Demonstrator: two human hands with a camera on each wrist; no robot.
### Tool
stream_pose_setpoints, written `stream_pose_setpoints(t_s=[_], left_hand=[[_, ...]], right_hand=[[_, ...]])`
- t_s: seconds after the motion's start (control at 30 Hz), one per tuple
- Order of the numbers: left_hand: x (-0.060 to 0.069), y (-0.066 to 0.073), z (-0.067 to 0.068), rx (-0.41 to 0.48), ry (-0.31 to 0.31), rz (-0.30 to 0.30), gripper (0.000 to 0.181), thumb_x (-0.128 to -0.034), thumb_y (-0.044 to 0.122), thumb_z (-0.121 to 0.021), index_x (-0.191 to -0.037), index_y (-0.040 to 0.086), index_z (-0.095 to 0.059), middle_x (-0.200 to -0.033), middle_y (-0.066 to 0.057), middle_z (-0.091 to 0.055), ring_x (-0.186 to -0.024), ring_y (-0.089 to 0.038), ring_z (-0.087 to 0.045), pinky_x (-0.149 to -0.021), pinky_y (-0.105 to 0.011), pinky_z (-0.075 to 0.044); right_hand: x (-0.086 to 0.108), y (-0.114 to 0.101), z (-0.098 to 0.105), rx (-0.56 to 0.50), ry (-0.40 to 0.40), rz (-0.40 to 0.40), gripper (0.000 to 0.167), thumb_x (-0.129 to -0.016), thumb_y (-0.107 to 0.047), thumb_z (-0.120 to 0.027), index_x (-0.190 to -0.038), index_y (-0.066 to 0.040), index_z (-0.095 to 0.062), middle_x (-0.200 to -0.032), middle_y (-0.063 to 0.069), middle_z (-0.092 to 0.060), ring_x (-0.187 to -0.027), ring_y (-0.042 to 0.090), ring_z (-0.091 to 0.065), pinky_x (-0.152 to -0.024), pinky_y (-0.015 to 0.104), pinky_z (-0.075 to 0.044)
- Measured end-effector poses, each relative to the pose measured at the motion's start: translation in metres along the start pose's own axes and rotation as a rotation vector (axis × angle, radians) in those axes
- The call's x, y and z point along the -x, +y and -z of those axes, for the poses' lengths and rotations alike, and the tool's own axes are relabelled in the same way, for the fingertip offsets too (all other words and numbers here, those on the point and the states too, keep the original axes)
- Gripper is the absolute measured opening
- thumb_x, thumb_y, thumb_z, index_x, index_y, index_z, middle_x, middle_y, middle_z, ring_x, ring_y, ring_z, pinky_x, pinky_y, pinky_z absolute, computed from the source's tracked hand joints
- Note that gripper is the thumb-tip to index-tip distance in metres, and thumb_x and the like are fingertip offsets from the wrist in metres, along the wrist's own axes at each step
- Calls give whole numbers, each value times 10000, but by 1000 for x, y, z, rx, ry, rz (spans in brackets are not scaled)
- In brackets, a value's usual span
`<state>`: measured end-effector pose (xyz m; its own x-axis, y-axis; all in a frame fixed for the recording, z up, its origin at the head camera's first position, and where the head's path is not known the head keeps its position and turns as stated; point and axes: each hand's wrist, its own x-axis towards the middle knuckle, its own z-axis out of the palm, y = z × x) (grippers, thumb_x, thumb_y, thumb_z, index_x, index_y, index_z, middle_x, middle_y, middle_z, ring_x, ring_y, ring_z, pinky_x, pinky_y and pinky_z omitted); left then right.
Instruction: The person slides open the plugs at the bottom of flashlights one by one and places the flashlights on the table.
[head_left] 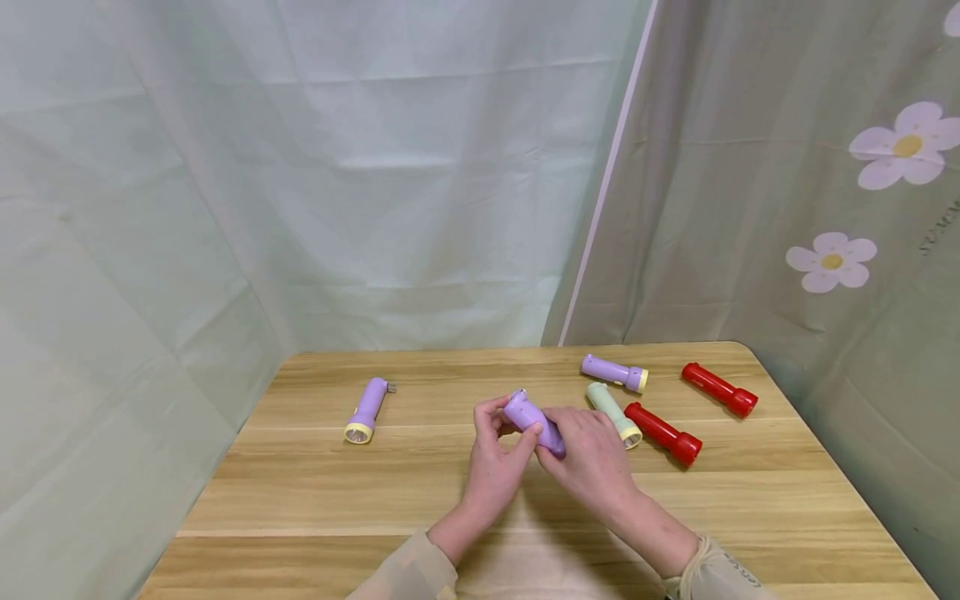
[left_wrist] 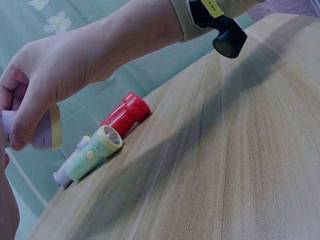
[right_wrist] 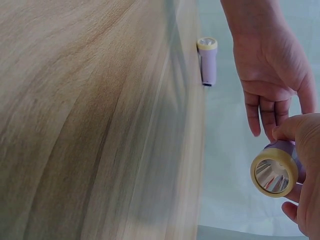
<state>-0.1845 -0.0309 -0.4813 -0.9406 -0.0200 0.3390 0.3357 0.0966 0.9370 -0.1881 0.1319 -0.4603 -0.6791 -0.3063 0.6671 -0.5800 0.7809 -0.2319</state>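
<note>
A purple flashlight [head_left: 528, 415] is held up over the table's middle, its tail tilted to the upper left. My right hand [head_left: 592, 458] grips its head end from the right. At the tail end, my left hand [head_left: 495, 462] pinches the body with thumb and forefinger. In the right wrist view, the cream-rimmed lens of the flashlight [right_wrist: 275, 172] faces the camera below the left hand [right_wrist: 270, 65], whose other fingers hang fairly straight. The left wrist view shows the right hand [left_wrist: 50, 80] curled round the purple body; little of the left hand appears there.
Another purple flashlight [head_left: 368, 410] with a metal prong at its tail lies left on the wooden table [head_left: 315, 500]. To the right lie a purple flashlight [head_left: 613, 372], a pale green one [head_left: 611, 412] and two red ones [head_left: 663, 432]. Curtains hang behind the table.
</note>
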Motion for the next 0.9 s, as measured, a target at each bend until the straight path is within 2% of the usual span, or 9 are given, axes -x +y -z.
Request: stream_pose_setpoints(t_s=[0.67,0.9], left_hand=[[0,-1,0,-3,-16,1,517,-950,281,-757,-1346,257,-425,-1144,-19,-663,-1076,-214,-585,-795,-366,-538],[0,-1,1,8,-10,-13,518,-946,253,-763,-1342,249,-429,-1133,-12,-663,-1072,-209,-587,-835,-376,-520]], right_hand=[[0,-1,1,-10,-10,-9,404,-775,-231,-871,-1115,-103,-695,-980,5,-733,-860,172,-673,-885,416,-491],[1,-2,0,-2,-3,-2,397,-774,-240,-869,-1105,-107,-696,-963,-3,-729,-844,167,-670,-871,409,-492]])
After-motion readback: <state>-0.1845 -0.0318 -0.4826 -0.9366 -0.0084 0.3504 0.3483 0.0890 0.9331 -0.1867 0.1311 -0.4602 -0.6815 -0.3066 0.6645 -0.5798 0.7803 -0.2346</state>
